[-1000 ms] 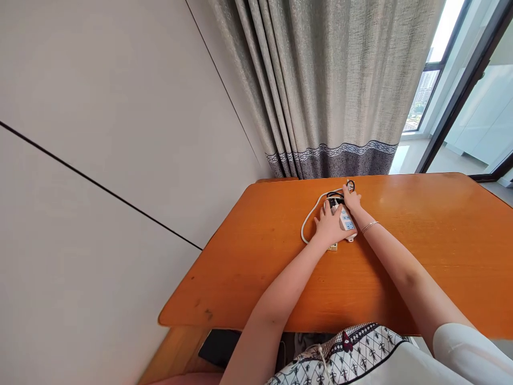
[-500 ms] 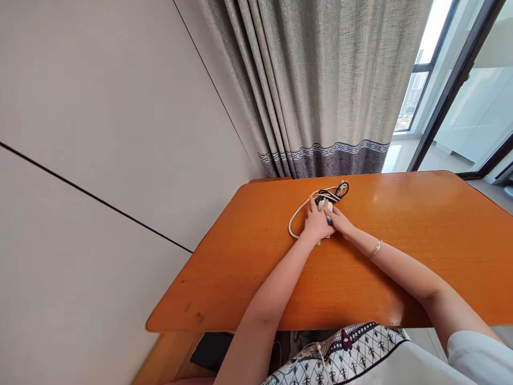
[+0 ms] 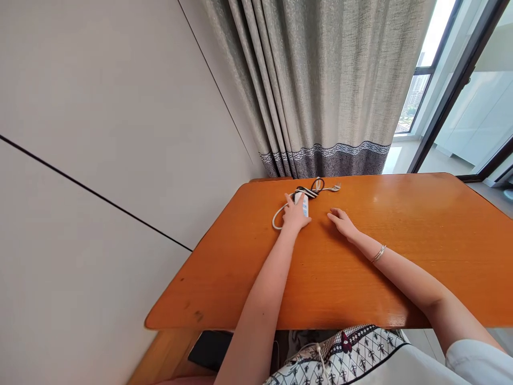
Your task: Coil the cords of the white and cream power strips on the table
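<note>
My left hand (image 3: 295, 215) lies over a white power strip (image 3: 305, 204) on the wooden table, fingers spread across its top and left side and the thumb at its near right. Much of the strip is hidden under the palm. A white cord (image 3: 276, 220) loops out to the left, and a black cable (image 3: 316, 187) is coiled at the far end. To the right of the bundle lies a plug (image 3: 335, 188). My right hand (image 3: 341, 220) is apart from the strip, just above the tabletop, holding nothing, with its fingers extended.
The orange-brown table (image 3: 385, 278) has rounded corners. A pale wall (image 3: 100, 107) runs along its left side. Beyond the far edge hangs a grey curtain (image 3: 328, 80), with a dark-framed glass door (image 3: 452, 91) at right. Something dark and flat (image 3: 210, 348) sits below the near edge.
The power strip and its cables have shifted left under my left hand. My right hand has let go of the strip and now sits apart from it. The plug has come into clear view.
</note>
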`<move>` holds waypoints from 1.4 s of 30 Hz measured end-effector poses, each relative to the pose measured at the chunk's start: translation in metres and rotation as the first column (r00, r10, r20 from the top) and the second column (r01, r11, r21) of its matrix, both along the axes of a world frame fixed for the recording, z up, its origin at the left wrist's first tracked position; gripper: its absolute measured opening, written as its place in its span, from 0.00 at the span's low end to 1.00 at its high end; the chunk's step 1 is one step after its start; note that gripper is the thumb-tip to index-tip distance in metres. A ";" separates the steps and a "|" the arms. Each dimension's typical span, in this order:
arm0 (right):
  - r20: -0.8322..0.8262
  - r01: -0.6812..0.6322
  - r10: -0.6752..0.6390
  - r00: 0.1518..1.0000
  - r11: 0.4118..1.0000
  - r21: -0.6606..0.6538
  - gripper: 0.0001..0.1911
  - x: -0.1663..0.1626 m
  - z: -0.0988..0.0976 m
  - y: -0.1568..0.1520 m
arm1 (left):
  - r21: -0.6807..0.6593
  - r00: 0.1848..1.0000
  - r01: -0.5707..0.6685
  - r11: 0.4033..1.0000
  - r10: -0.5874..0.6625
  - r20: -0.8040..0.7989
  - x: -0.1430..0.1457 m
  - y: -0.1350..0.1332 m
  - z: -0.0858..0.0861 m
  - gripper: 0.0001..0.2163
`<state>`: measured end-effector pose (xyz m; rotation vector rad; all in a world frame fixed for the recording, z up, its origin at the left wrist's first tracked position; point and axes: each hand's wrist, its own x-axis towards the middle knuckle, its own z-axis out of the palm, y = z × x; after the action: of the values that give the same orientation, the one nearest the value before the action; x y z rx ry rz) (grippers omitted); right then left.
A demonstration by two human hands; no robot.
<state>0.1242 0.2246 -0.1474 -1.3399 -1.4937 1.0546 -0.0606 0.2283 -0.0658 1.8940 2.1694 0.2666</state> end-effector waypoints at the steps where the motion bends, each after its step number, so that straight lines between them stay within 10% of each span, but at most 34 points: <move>1: -0.014 -0.004 0.003 1.000 1.000 -0.011 0.24 0.002 0.001 -0.002 | -0.002 0.999 -0.039 0.999 0.039 0.001 -0.010 0.003 0.001 0.50; 15: -0.093 -0.085 0.080 0.992 0.995 -0.048 0.14 0.004 0.006 -0.011 | -0.097 0.880 -0.472 0.876 0.475 -0.001 -0.144 0.009 0.008 0.55; 26: -0.068 -0.123 0.123 0.990 0.992 -0.008 0.11 0.003 0.000 -0.009 | 0.127 0.868 -0.463 0.877 0.478 -0.136 -0.130 0.000 0.011 0.35; 34: -0.161 -0.015 0.021 0.987 0.999 0.037 0.15 0.004 -0.002 -0.007 | 0.362 0.997 0.070 0.930 -0.070 -0.013 -0.003 0.004 -0.004 0.24; 42: -0.156 0.202 -0.184 0.970 0.973 0.113 0.19 0.010 -0.012 0.000 | 0.147 0.766 0.630 0.762 -0.642 0.042 0.065 -0.030 -0.060 0.30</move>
<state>0.1341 0.2251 -0.1594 -1.2626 -1.2737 0.8959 0.0048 0.1986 -0.1256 2.4991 1.3463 0.3440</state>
